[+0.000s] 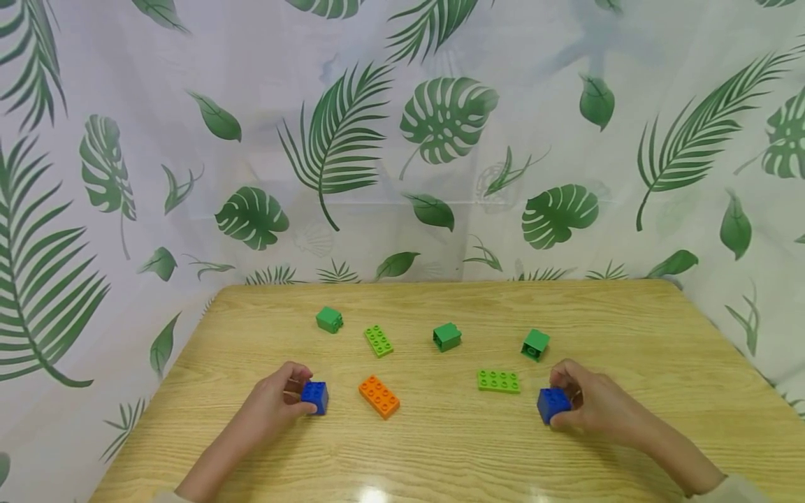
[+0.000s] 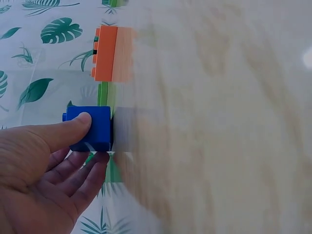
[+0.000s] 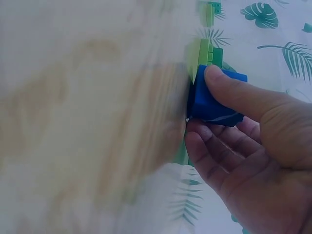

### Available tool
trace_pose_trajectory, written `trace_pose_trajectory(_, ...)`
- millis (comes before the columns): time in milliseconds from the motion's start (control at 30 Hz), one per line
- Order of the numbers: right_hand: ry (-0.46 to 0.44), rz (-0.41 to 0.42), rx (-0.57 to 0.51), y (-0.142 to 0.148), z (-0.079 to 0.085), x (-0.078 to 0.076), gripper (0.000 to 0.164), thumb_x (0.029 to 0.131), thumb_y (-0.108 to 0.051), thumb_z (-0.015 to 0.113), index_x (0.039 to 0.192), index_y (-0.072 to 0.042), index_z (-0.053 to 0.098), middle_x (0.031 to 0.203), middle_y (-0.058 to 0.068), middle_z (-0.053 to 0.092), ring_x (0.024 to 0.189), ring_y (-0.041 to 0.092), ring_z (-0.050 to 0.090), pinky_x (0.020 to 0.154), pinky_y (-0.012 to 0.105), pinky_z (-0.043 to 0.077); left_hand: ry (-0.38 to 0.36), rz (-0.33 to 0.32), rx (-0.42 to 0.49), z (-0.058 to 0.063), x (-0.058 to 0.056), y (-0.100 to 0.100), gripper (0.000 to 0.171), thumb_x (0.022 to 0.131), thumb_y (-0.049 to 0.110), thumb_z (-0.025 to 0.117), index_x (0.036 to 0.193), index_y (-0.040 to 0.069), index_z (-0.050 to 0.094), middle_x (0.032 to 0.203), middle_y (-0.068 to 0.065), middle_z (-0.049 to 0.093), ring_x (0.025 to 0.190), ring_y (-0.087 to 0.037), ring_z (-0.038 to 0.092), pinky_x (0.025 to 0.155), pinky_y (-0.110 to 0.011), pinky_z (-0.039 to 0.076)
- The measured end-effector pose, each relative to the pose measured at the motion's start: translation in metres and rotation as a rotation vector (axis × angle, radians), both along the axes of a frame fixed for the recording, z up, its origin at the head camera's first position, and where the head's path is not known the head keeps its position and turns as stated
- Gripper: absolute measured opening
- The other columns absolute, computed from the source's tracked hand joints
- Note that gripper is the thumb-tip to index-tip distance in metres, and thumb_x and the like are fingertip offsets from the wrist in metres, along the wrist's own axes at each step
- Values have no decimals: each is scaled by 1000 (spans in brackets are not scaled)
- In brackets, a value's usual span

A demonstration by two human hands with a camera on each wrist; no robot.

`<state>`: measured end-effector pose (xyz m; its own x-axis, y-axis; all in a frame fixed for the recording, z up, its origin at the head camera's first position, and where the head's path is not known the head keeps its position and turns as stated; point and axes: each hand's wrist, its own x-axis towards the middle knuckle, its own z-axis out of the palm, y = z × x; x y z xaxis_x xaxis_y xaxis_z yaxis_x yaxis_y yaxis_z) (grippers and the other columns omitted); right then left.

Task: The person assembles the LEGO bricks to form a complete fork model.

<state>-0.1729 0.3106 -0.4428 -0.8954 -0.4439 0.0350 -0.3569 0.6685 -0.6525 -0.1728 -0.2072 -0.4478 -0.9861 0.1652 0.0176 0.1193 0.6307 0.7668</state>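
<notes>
My left hand (image 1: 281,398) pinches a blue toy brick (image 1: 315,397) between thumb and fingers, its studs facing up. In the left wrist view the thumb presses the near face of this blue brick (image 2: 100,129), close over the table. On the right side, my right hand (image 1: 594,405) grips another blue brick (image 1: 553,405), tilted slightly in the right wrist view, where the thumb lies across the blue brick (image 3: 219,97). An orange brick (image 1: 379,397) with studs up lies just right of the left hand. Nearest the right hand are a light green brick (image 1: 499,381) and a dark green brick (image 1: 535,344).
Farther back lie a dark green brick (image 1: 329,319) at left, a light green brick (image 1: 379,341) and another dark green brick (image 1: 447,337) on its side. The wooden table (image 1: 453,454) ends at a white leaf-print curtain (image 1: 377,244) behind.
</notes>
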Motion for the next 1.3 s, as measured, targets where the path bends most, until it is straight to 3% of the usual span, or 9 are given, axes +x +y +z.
trace_pose_trajectory(233,4,51,57,1,-2,0,46,80,-24,91,112,-2,66,105,5,68,87,8,63,70,27,55,10,-35,-54,-2,3,-1,36,86,-2,81,119,2,69,112,-7,68,100,-22,67,82,-34,59)
trace_pose_trajectory(567,15,41,69,-1,-4,2,47,79,-20,92,111,-1,65,106,7,68,88,12,64,70,27,55,15,-43,-109,-1,3,-2,37,85,8,85,119,2,70,102,-2,69,86,-13,62,74,-33,54)
trace_pose_trajectory(800,14,43,80,-2,-5,3,47,80,-21,91,113,0,65,106,7,68,87,12,65,69,27,55,-3,-49,-99,-2,5,-2,35,86,7,85,117,2,70,101,-2,69,86,-14,63,75,-33,55)
trace_pose_trajectory(1300,18,66,53,-22,1,13,48,84,-26,88,118,-1,64,108,6,69,87,9,63,69,26,53,-42,-169,-28,-2,15,8,38,82,10,88,114,-1,70,93,-1,68,82,-13,62,69,-26,54)
